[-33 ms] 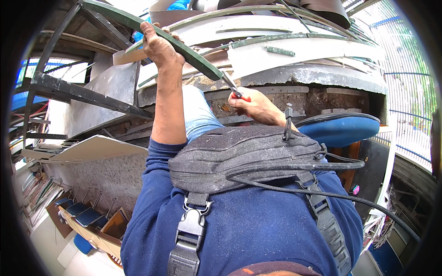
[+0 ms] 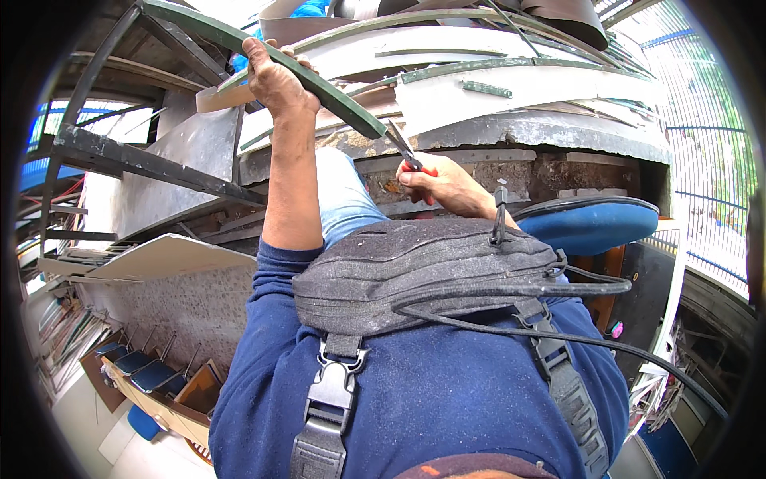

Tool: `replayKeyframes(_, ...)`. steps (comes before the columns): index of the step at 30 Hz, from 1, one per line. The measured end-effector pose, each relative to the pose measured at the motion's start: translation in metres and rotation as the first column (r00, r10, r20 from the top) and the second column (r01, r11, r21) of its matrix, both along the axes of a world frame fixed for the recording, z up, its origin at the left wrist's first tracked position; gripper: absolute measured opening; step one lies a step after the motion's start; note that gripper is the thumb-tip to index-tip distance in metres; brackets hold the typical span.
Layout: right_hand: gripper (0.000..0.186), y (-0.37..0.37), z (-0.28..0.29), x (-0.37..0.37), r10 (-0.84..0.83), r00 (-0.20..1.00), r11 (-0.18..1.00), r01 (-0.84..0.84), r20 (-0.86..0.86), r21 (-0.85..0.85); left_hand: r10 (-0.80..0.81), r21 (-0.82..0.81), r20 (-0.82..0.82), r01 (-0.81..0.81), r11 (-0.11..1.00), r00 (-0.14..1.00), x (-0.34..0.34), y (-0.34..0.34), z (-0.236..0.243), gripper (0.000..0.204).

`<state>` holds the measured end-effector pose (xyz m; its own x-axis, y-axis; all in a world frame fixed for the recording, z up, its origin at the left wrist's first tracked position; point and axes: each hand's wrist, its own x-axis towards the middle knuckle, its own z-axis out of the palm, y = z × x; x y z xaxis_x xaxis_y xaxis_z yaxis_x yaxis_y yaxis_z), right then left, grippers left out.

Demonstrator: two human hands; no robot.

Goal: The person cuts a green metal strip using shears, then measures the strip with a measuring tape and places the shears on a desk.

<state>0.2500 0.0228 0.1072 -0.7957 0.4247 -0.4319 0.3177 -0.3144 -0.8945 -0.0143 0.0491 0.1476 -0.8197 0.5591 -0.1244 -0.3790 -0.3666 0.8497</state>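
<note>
My left hand [image 2: 279, 80] is wrapped round a long dark green strip [image 2: 343, 104], thumb on its near side. The strip slants from the upper left down to the middle of the view. In my right hand [image 2: 447, 182] is a pair of long-nose pliers [image 2: 403, 149] with red handles. The two thin jaws stand apart and point up-left at the strip's lower end, very close to it; whether they touch it I cannot tell. Part of the handles is hidden by my fingers.
White sheets [image 2: 527, 92] and several strips lie on a worn bench [image 2: 558, 134] ahead. A dark metal frame [image 2: 152, 166] stands at the left. On the right is a blue padded seat [image 2: 590, 225], with a barred window [image 2: 706, 136] behind. A black cable [image 2: 511, 289] crosses my chest bag [image 2: 415, 267].
The pliers' jaws have spread apart and now show separately beside the strip's end. My left hand and the strip have stayed in place.
</note>
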Motion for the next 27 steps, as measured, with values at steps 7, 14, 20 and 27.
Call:
replayKeyframes(7, 0.024, 0.0, 0.009, -0.003, 0.026, 0.992, 0.992, -0.041, -0.122, -0.118, -0.137, 0.112, 0.161, 0.119, 0.986, 0.977, -0.01, -0.001, -0.008, 0.058)
replayKeyframes(14, 0.029, 0.002, 0.009, -0.009, 0.104, 0.989, 0.994, -0.105, -0.105, -0.002, -0.296, 0.216, 0.191, 0.254, 0.943, 0.936, -0.01, -0.001, -0.007, 0.063)
replayKeyframes(20, 0.029, 0.0, 0.01, -0.011, 0.091, 0.983, 0.996, -0.092, -0.159, -0.002, -0.369, 0.302, 0.189, 0.303, 0.904, 0.91, -0.013, 0.004, -0.008, 0.064)
replayKeyframes(27, 0.022, -0.005, 0.007, -0.011, 0.056, 0.996, 0.998, -0.056, -0.072, -0.003, -0.411, 0.299, 0.059, 0.377, 0.877, 0.91, -0.009, 0.007, -0.004, 0.06)
